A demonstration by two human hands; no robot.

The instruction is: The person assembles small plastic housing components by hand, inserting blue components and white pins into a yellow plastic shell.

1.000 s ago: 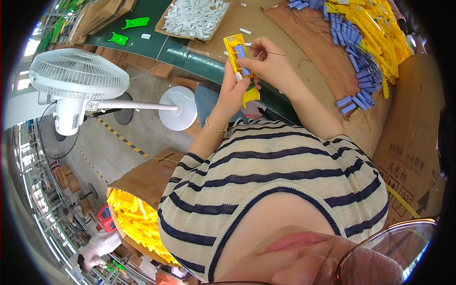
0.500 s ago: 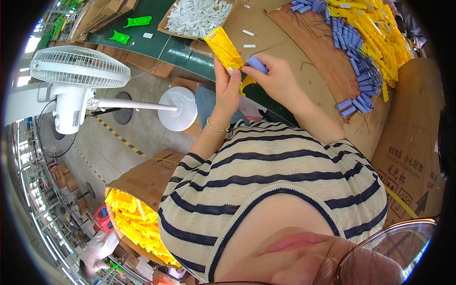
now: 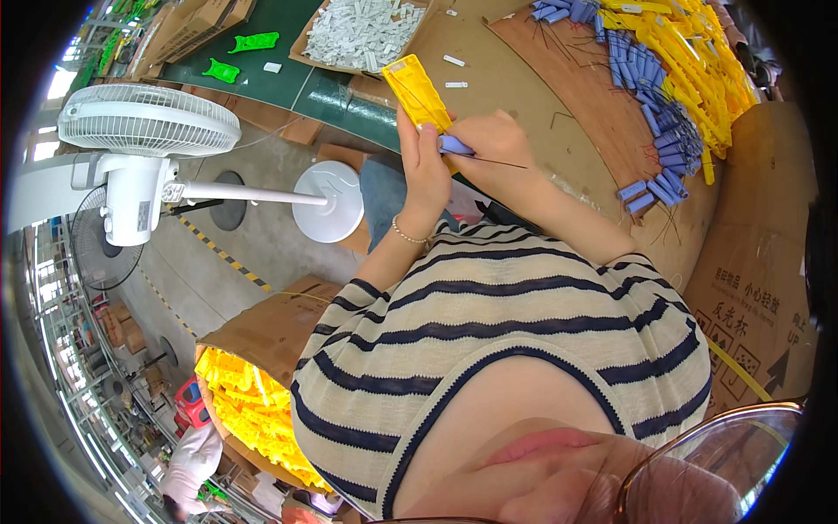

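My left hand (image 3: 425,175) grips the lower part of a long yellow plastic housing (image 3: 415,86), which tilts up and away above the table edge. Against the housing's near end, my right hand (image 3: 496,150) closes on a blue cylindrical battery cell (image 3: 453,146). One end of the cell points toward my left thumb, and a thin dark wire trails from it to the right. My fingers hide the housing's lower end, so whether the cell sits in it cannot be told.
A carton (image 3: 301,44) of small white parts stands beyond my hands. On the right lie blue wired cells (image 3: 668,148) and a heap of yellow housings (image 3: 690,79). Two green pieces (image 3: 255,41) rest at the far left. A white fan (image 3: 144,122) and a box of yellow parts (image 3: 249,406) flank my left.
The cell has turned and moved slightly down and left, and its wire now points right. My right hand has rotated over it. The housing has shifted slightly right.
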